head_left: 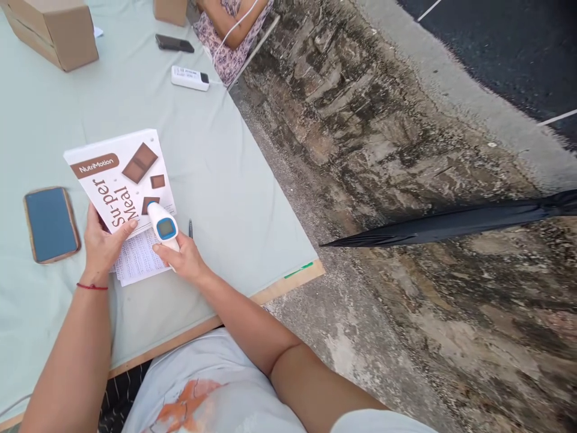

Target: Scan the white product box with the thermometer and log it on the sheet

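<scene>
Pointing the white handheld device (166, 227) at the NutriMotion box (128, 186) is, I judge, the step I'm watching; whether they're touching I can't tell. Box is being held over papers (139, 260) at the near part of the surface (252, 216). Next move is calling, I think, for steadiness. Left hand (103, 245) is gripping box edge, thumb across front; right hand (187, 258) is curling round device handle, right forearm (246, 316) angling inward.

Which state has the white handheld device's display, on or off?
Cannot tell: the white device in the right hand shows a grey display, without readable digits.
</scene>
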Motion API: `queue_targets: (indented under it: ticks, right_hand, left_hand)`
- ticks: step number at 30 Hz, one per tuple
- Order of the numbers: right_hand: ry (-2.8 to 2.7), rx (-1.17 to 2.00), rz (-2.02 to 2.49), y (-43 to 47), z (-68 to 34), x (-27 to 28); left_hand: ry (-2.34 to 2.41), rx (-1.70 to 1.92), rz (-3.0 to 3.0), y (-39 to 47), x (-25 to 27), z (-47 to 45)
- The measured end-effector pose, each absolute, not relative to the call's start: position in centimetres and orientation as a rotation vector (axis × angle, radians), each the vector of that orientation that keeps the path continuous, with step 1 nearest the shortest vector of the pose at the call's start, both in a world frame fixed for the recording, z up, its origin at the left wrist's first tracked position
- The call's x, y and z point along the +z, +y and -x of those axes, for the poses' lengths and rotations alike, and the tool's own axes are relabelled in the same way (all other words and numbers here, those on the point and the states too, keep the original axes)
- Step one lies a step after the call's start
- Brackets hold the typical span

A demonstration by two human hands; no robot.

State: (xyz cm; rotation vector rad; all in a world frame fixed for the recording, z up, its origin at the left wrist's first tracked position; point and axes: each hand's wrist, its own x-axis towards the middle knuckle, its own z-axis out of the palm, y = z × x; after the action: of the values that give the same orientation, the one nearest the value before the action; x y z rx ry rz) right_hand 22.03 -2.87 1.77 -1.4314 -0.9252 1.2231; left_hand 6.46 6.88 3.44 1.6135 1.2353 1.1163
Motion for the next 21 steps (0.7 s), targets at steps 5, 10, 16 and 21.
queue_targets:
  ticks: [5,10,16,21]
  right_hand:
    - [-0.896,1.253,1.421,-2.9,-22.0,1.7]
    - [-0.881,1.289,1.387,-2.8,-22.0,1.6]
    - [-0.839,1.362,1.338,-2.9,-22.2,2.4]
    - [-0.844,1.397,1.277,-4.1,-23.4,4.0]
  left_hand:
    - [1.295,1.090,-1.652,6.9,3.4,-6.3]
    - [1.307,1.084,-1.681,6.7,3.6,-6.3]
    - [1.526,0.968,-1.798,6.8,4.1,-6.0]
    - [1.558,0.922,-1.676,7.0,4.1,-5.9]
